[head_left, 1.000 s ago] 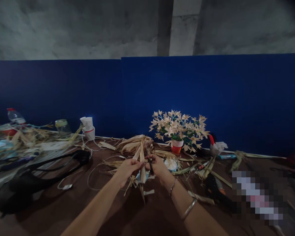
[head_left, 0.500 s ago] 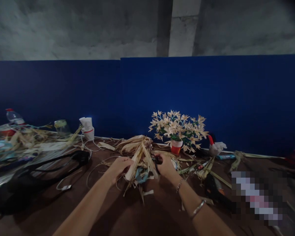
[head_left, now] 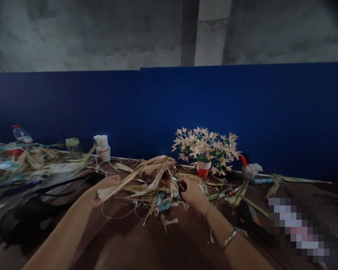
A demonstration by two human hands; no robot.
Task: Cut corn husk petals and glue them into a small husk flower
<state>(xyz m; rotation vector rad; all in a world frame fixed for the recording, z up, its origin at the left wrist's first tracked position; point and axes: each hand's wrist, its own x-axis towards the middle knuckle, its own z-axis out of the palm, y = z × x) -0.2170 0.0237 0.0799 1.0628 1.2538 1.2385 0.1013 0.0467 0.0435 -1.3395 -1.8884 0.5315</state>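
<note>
My left hand (head_left: pixel 101 189) grips the near end of a long dried leaf strip (head_left: pixel 129 179) that runs up and right into a pile of dried leaves (head_left: pixel 157 168) at the table's middle. My right hand (head_left: pixel 192 192) is closed on black-handled scissors (head_left: pixel 180 184), whose blades point into the pile. Leaf scraps (head_left: pixel 169 221) lie on the brown table (head_left: pixel 146 243) below the pile. A small blue object (head_left: pixel 161 201) shows under the leaves.
A red-and-white cup of pale handmade flowers (head_left: pixel 205 148) stands behind my right hand. White cup (head_left: pixel 103 150), jar (head_left: pixel 72 145) and bottle (head_left: pixel 21 135) stand back left. Black bag with strap (head_left: pixel 25 221) lies left; a white cable (head_left: pixel 115 215) loops nearby. A dark tool (head_left: pixel 249 221) lies right.
My left hand has swung out to the left, drawing one leaf strip away from the bundle. The bundle, held upright before, now lies with the pile. My right hand stayed near the pile with the scissors.
</note>
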